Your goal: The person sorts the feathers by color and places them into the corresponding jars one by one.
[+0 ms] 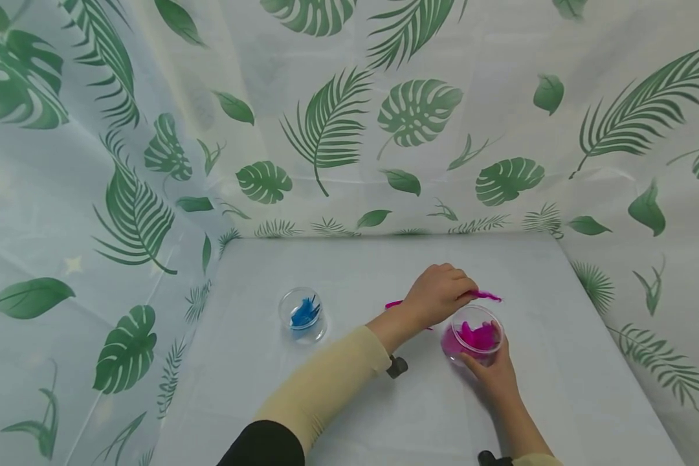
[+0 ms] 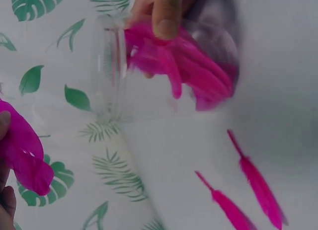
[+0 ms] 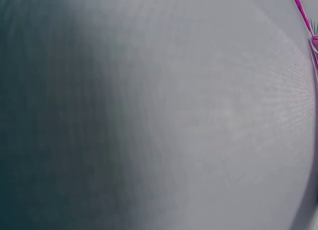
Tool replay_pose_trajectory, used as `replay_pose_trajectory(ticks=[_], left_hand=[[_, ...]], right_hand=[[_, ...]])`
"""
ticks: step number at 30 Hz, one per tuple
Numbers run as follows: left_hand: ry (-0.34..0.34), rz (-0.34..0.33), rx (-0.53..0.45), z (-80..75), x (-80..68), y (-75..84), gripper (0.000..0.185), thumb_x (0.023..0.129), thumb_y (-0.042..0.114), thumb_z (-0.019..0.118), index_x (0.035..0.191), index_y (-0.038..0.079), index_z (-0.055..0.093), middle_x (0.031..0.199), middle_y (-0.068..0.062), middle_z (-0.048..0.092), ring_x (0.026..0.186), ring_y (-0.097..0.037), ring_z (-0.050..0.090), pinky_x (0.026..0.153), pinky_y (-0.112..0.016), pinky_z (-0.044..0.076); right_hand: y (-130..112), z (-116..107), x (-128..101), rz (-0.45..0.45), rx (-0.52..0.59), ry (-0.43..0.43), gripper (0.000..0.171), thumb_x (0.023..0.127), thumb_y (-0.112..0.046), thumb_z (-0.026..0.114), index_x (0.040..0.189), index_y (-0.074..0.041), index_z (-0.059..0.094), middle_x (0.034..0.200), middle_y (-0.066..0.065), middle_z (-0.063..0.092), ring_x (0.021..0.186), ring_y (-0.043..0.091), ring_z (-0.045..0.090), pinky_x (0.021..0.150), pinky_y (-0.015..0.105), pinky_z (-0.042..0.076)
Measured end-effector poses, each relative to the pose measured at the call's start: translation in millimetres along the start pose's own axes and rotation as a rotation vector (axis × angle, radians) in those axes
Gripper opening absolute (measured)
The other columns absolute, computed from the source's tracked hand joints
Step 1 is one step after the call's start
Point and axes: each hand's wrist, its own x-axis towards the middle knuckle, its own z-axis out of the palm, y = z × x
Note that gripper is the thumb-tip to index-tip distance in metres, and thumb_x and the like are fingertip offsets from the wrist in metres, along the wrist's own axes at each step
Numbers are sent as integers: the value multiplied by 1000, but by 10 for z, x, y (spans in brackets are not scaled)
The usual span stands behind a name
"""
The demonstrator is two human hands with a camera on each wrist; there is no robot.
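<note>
My left hand (image 1: 439, 294) pinches a magenta feather (image 1: 488, 296) just above the mouth of a clear jar (image 1: 451, 359). In the left wrist view that feather (image 2: 27, 153) hangs from fingertips at the left edge. My right hand (image 1: 499, 370) grips the jar from its near right side, thumb and fingers round the wall. Several magenta feathers (image 2: 198, 73) lie bunched inside it. Two loose magenta feathers (image 2: 261, 192) rest on the table beside the jar; in the head view my left wrist partly hides them.
A second clear jar (image 1: 320, 333) holding blue feathers (image 1: 305, 313) stands to the left on the white table (image 1: 244, 401). Leaf-patterned sheets (image 1: 332, 123) rise behind and beside the table. The right wrist view is mostly a blurred pale surface, with a thin magenta strip (image 3: 301, 11) at its upper right.
</note>
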Motion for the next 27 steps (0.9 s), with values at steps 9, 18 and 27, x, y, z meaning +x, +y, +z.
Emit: replay_pose_trajectory(ticks=[9,18,27], left_hand=[[-2,27,-21,296,-20,152,20,96,37,63,113,30,73,107,18,72,101,0,62,90,-12,46],[43,-58,-173,500,27,348,19,94,39,66,109,31,74,103,22,72,98,6,62,90,-10,43],[-21,-307,-71,742,-126,400,20,93,51,62,108,41,70,107,26,70,116,0,54,100,-28,40]], right_hand=[[9,-7,1,-11,-17,-6,110,81,-30,82,159,-29,4,162,21,20,148,45,20,114,69,20],[57,-10,17,-62,-19,19,115,78,-19,84,160,-24,3,159,25,26,147,45,25,118,62,20],[75,-5,30,-55,-15,10,114,79,-22,83,160,-25,3,161,24,22,149,45,20,119,63,16]])
